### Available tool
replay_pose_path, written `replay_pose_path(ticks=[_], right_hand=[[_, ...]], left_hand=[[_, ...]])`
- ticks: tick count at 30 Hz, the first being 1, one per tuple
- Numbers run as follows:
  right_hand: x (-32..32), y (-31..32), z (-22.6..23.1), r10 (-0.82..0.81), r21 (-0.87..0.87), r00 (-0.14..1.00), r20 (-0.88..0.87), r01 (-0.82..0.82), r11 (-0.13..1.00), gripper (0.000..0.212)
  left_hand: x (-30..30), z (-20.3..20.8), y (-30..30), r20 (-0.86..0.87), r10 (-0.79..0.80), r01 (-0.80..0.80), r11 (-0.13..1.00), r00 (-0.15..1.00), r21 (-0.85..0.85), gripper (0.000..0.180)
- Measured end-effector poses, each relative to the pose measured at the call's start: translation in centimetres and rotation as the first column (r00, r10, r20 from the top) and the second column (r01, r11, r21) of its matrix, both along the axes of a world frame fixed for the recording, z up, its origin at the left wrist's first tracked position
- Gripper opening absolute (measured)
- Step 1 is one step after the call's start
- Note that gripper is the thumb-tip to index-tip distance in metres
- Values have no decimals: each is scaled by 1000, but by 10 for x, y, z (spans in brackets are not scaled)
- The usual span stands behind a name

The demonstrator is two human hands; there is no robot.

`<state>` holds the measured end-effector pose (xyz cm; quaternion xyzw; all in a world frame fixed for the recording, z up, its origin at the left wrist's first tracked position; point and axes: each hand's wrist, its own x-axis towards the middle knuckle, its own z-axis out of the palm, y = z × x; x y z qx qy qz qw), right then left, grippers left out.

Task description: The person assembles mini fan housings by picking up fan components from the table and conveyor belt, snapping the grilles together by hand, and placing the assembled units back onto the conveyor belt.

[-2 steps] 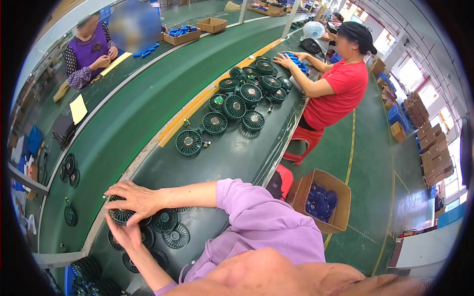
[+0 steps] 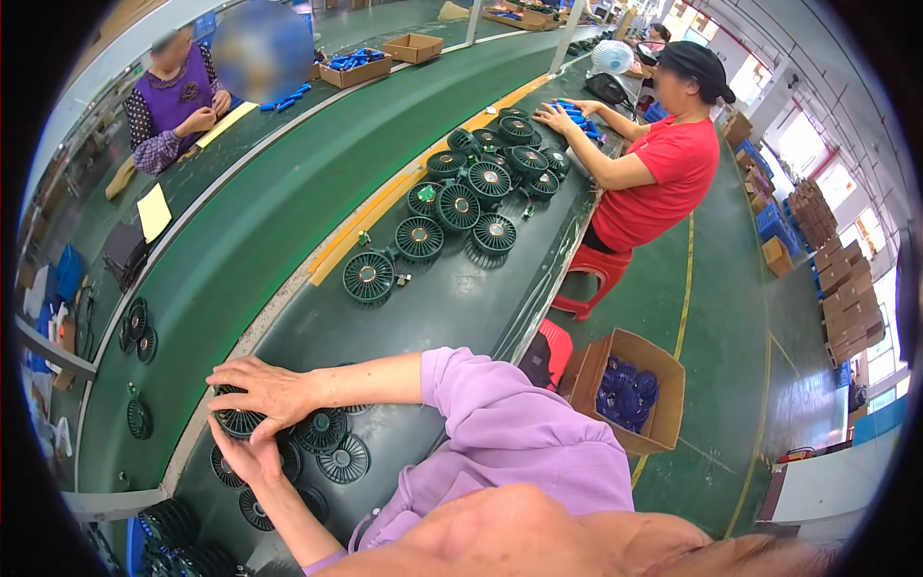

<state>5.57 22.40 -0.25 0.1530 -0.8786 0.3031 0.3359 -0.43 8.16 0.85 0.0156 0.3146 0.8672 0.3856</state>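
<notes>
My right hand (image 2: 264, 389) reaches over the top of a round dark green fan head (image 2: 237, 421), its fingers curved around the far rim. From below, my left hand (image 2: 252, 460) supports the same fan head, so it sits between both hands just above the workbench. My fingers cover part of its ribbed face. Close by on the bench lie several fan grilles, among them a round ribbed one (image 2: 322, 430) and a flatter one (image 2: 343, 460); others are partly hidden under my hands and forearm.
Ahead on the bench (image 2: 442, 317) is a pile of fan heads (image 2: 458, 208). A green conveyor belt (image 2: 260, 216) runs along the left, carrying a few fan heads (image 2: 139, 417). To the right, a co-worker in red (image 2: 659, 163) handles blue parts; a carton (image 2: 663, 385) of blue parts stands on the floor.
</notes>
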Motion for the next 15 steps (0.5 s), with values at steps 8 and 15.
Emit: replay_pose_path(ticks=[8, 15], right_hand=[[-3, -27, -2, 231, -457, 972, -42, -224, 861, 69], [5, -14, 8, 198, -546, 977, -83, -210, 811, 60]], left_hand=[[37, 16, 26, -278, 356, -396, 913, 892, -99, 50], [38, 12, 40, -767, 268, -566, 811, 583, -146, 48]])
